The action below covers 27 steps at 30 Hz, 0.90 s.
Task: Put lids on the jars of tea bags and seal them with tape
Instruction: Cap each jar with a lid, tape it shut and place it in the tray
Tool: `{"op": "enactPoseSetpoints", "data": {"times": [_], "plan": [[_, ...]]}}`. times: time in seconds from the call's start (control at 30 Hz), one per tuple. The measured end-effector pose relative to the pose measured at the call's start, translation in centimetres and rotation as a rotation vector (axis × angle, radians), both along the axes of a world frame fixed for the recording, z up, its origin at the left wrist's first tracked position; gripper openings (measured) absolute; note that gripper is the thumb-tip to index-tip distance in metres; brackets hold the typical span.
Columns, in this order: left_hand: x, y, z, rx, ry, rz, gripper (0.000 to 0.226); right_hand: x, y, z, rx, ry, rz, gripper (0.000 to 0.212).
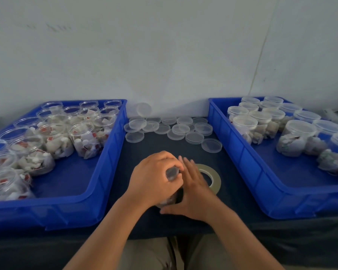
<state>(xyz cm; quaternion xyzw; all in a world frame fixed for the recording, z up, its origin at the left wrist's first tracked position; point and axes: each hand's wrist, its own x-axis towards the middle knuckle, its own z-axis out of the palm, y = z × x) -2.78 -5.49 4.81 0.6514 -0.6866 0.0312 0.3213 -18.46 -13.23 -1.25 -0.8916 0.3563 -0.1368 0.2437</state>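
Jar (172, 174) between left hand (154, 178), right hand (193, 193)

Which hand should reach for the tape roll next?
Probably right: the right hand lies open against the jar, next to the tape roll; the left hand grips the jar's top, farther away.

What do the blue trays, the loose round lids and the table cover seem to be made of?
Blue trays: likely moulded plastic, glossy; light glints on the smooth walls and rims. Loose lids: clear plastic, probably; the dark cover shows through them. Table cover: seems a dark matte cloth, no shine; the weave is too blurred to confirm.
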Motion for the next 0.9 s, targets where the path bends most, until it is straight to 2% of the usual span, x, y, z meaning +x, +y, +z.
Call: {"op": "enactPoseSetpoints", "data": {"times": [0.03, 0.07, 0.1, 0.17, 0.2, 0.23, 0.33, 0.37, 0.47, 0.53, 0.63, 0.7, 0.8, 0.83, 0.9], "plan": [[0.1, 0.2, -0.1, -0.001, 0.012, -0.005, 0.014, -1.1, -0.5, 0.5, 0.040, 0.148, -0.033, 0.140], [0.2, 0.3, -0.1, 0.000, 0.024, -0.008, 0.014, -2.0, -1.0, 0.9, 0.055, 0.261, -0.070, 0.130], [0.3, 0.4, -0.1, 0.002, 0.037, -0.010, 0.015, -2.7, -1.3, 1.1, 0.038, 0.329, -0.086, 0.110], [0.4, 0.4, 0.0, 0.013, 0.046, -0.019, 0.016, -3.8, -1.7, 1.2, -0.067, 0.312, -0.059, 0.056], [0.3, 0.3, 0.1, 0.019, 0.036, -0.024, 0.016, -4.2, -1.8, 1.2, -0.106, 0.272, -0.058, 0.038], [0.2, 0.2, 0.1, 0.022, 0.023, -0.026, 0.016, -4.5, -1.8, 1.2, -0.124, 0.240, -0.066, 0.032], [-0.1, 0.1, 0.0, 0.019, 0.006, -0.018, 0.016, -5.1, -2.2, 0.9, -0.098, 0.276, -0.155, 0.056], [-0.1, 0.1, 0.0, 0.016, 0.011, -0.017, 0.016, -5.1, -2.3, 0.8, -0.118, 0.312, -0.170, 0.058], [0.1, 0.0, -0.2, 0.002, 0.007, -0.027, 0.016, -5.2, -2.4, 0.5, -0.217, 0.354, -0.143, 0.049], [0.3, -0.1, -0.2, -0.014, -0.020, -0.042, 0.017, -5.3, -2.3, 0.6, -0.246, 0.345, -0.169, 0.050], [0.5, -0.3, -0.2, -0.051, -0.064, -0.068, 0.034, -5.2, -2.0, 1.2, -0.178, 0.302, -0.276, 0.048], [0.5, -0.5, 0.0, -0.051, -0.097, -0.082, 0.054, -5.2, -1.6, 1.5, -0.077, 0.137, -0.334, 0.048], [0.4, -0.4, 0.2, -0.011, -0.222, -0.037, 0.079, -5.0, 0.1, 2.1, 0.150, -0.359, -0.452, 0.069], [0.3, -0.1, 0.3, -0.024, -0.261, -0.002, 0.084, -4.7, 0.8, 2.5, 0.232, -0.497, -0.487, 0.075], [-0.3, 0.6, 0.5, -0.111, -0.279, 0.036, 0.087, -4.1, 2.2, 3.1, 0.326, -0.651, -0.502, 0.081]]}}
